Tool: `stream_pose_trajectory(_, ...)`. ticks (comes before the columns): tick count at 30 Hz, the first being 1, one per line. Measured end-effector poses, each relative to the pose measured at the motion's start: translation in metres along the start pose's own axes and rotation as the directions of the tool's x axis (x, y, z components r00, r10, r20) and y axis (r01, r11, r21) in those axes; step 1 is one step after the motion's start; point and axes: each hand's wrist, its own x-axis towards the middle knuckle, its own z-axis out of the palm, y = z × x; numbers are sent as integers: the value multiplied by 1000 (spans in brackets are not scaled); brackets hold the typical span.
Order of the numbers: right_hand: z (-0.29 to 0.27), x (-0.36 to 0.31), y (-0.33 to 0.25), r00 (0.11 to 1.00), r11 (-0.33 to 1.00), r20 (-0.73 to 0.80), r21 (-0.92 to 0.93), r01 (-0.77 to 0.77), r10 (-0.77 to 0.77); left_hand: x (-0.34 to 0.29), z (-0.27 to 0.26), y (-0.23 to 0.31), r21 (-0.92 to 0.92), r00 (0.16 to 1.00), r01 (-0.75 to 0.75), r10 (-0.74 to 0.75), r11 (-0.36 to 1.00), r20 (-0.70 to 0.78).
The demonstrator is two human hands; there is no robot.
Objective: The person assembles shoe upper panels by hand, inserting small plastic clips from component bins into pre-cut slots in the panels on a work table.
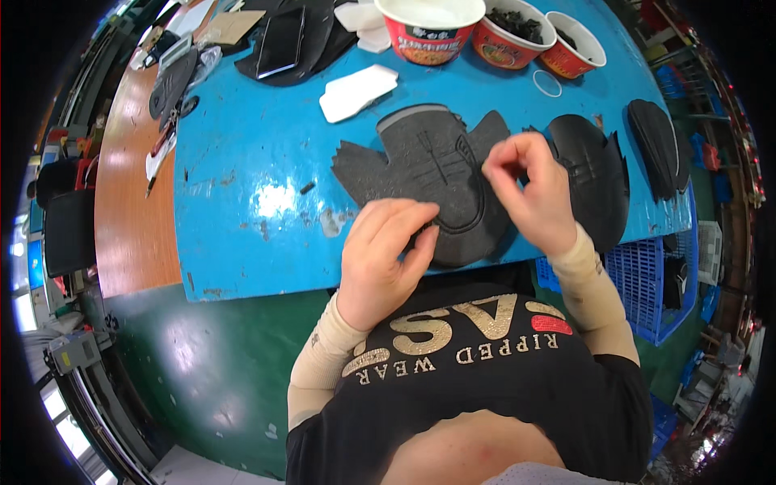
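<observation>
A black shoe upper piece [436, 174] with stitched lines and jagged side tabs lies flat on the blue tabletop before me. Over its near left edge my left hand [380, 255] is curled, thumb and fingertips drawn close together. My right hand [535, 190] is held above its right side, thumb and forefinger pinched. Whatever either pinch holds is too small to make out. Just right of my right hand lies a second black upper piece [586, 174], partly covered by that hand. A stack of black pieces [653, 149] rests at the table's right edge.
Three paper bowls stand at the back: a large one [428, 36] and two with black bits, one [509, 40] beside the other [572, 50]. A clear ring [547, 83], white pieces [358, 93] and a phone [281, 40] lie about. Blue crate [647, 275] below right.
</observation>
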Motion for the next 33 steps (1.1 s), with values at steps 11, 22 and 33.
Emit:
stream_pose_trajectory(11, 5, 24, 15, 883, 854, 266, -259, 452, -386, -6, 6, 0, 82, 1000, -8, 5, 997, 26)
stream_pose_trajectory(22, 4, 30, 15, 883, 856, 298, -267, 442, -363, 25, 15, 10, 410, 964, -118, 5, 904, 265)
stream_pose_trajectory(33, 3, 11, 23, 883, 823, 181, -318, 470, -434, 32, 29, 4, 401, 972, -69, -28, 914, 232)
